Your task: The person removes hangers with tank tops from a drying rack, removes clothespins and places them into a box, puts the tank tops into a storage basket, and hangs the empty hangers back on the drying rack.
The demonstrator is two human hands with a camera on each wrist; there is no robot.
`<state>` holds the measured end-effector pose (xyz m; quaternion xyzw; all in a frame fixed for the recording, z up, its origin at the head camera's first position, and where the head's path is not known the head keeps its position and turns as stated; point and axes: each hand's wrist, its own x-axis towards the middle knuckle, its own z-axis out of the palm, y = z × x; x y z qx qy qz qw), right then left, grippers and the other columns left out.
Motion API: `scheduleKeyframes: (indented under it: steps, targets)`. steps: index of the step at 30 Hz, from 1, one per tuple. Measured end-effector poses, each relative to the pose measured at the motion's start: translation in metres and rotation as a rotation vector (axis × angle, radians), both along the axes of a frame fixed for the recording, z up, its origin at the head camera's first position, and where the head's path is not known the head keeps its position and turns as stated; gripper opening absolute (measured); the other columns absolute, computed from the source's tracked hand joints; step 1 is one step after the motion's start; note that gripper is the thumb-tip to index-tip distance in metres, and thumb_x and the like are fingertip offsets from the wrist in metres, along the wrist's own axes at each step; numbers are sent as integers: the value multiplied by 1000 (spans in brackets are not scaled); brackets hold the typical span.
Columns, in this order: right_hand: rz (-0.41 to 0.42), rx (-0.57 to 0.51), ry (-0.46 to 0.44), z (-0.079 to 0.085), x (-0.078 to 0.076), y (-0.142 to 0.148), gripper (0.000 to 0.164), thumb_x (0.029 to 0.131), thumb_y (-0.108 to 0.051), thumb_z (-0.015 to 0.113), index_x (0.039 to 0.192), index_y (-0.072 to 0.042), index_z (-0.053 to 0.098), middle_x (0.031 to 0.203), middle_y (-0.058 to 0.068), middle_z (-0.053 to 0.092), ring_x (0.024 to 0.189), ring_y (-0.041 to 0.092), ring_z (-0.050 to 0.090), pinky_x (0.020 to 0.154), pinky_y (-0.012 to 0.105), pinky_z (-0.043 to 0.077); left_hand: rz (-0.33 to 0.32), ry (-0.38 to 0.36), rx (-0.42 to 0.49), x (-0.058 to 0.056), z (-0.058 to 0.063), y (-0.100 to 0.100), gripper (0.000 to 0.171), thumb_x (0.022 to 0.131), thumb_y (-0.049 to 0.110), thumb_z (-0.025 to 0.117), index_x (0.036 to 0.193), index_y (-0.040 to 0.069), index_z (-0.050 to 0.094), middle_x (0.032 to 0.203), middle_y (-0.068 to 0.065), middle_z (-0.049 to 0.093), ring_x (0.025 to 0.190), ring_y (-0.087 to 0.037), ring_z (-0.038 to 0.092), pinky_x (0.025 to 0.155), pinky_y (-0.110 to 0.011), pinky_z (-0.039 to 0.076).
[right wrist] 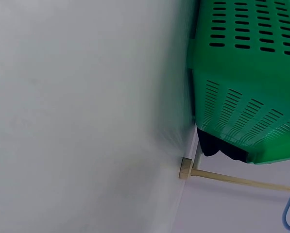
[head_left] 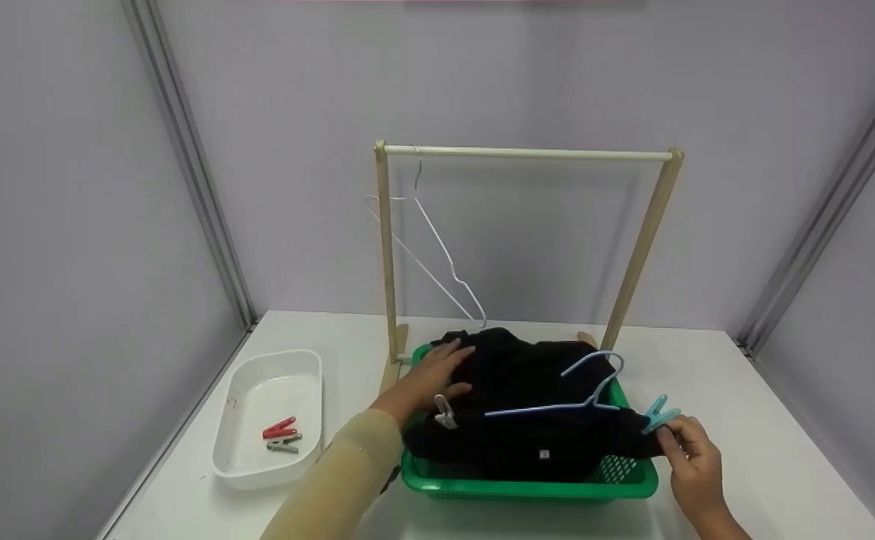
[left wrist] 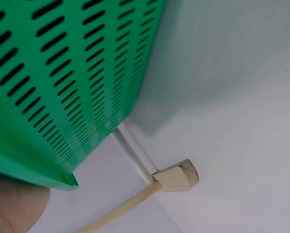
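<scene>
A black garment (head_left: 542, 442) lies bunched in the green basket (head_left: 527, 489), a small white tag on its front. Across it stretches a blue hanger (head_left: 542, 409), hook pointing up. A grey clothespin (head_left: 445, 412) sits on the garment at the left, and a light-blue clothespin (head_left: 659, 415) clips its right end. My left hand (head_left: 426, 382) reaches over the basket's left rim, its fingers spread on the cloth. Just below the light-blue clothespin, my right hand (head_left: 696, 465) pinches the garment's right end between thumb and fingers.
Behind the basket stands a wooden rack (head_left: 527, 153), with a white hanger (head_left: 445, 259) on its rail at the left. A white tray (head_left: 269, 476) to the left holds a red clothespin (head_left: 280, 429) and a grey one. Grey panels close in the table (head_left: 768, 450).
</scene>
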<state>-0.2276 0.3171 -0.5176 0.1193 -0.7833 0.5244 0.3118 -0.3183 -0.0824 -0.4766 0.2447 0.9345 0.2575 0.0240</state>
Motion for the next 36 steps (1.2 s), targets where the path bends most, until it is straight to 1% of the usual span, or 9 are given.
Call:
scheduleKeyframes:
  steps: [4, 8, 12, 16, 22, 25, 30, 33, 36]
  targets:
    - [3, 0, -2, 1, 1, 0, 13, 97, 10, 53, 91, 4, 63, 84, 0, 57, 77, 8, 56, 69, 12, 47, 14, 49, -50, -6, -2, 5, 63, 100, 30, 63, 155, 13, 36, 162, -17, 26, 149, -39, 23, 118, -52, 27]
    - [12, -8, -2, 0, 3, -1, 14, 98, 10, 53, 91, 4, 63, 84, 0, 56, 78, 8, 55, 69, 12, 48, 31, 95, -91, -9, -3, 6, 61, 99, 28, 65, 154, 15, 39, 162, -18, 26, 148, -40, 23, 116, -52, 31]
    - [26, -10, 11, -1, 5, -1, 14, 98, 10, 52, 92, 5, 63, 85, 1, 57, 80, 9, 56, 71, 12, 48, 25, 111, -134, -10, -4, 6, 55, 98, 26, 67, 148, 18, 49, 162, -18, 25, 148, -40, 24, 114, -52, 34]
    - [28, -9, 27, -3, 7, 1, 14, 96, 13, 52, 92, 6, 63, 85, 1, 57, 81, 8, 56, 73, 12, 48, 10, 136, -141, -11, -6, 7, 41, 95, 23, 71, 134, 15, 62, 161, -20, 27, 147, -41, 24, 112, -50, 37]
    - [-11, -7, 7, -4, 9, 5, 14, 95, 15, 54, 91, 6, 64, 84, 0, 57, 79, 8, 53, 70, 12, 46, 25, 181, -145, -15, -10, 8, 21, 91, 11, 74, 110, 9, 68, 156, -20, 37, 145, -41, 30, 113, -48, 37]
    - [-19, -2, -6, -4, 11, 6, 14, 95, 14, 54, 92, 5, 65, 85, 0, 57, 79, 8, 53, 70, 12, 46, 34, 248, -155, -18, -16, 9, 16, 89, 5, 73, 103, 7, 68, 149, -20, 46, 140, -39, 39, 113, -46, 37]
    - [-15, 10, 1, -4, 13, 5, 15, 95, 14, 54, 92, 4, 64, 85, 1, 57, 78, 7, 55, 69, 12, 47, 57, 439, -167, -18, -24, 10, 14, 91, -3, 65, 104, 1, 64, 131, -20, 58, 126, -35, 54, 109, -40, 43]
    - [-9, 21, 8, -5, 14, 5, 15, 95, 14, 54, 91, 3, 63, 85, 1, 57, 78, 7, 55, 69, 13, 47, 87, 522, -171, -17, -24, 10, 18, 90, -10, 61, 105, -1, 62, 114, -16, 62, 112, -31, 60, 101, -38, 48]
    - [-5, 27, 7, -6, 15, 5, 16, 96, 13, 54, 91, 2, 63, 85, 0, 57, 78, 7, 56, 69, 13, 47, 110, 566, -174, -16, -25, 10, 26, 86, -14, 60, 107, -1, 59, 101, -13, 61, 99, -28, 61, 90, -38, 52]
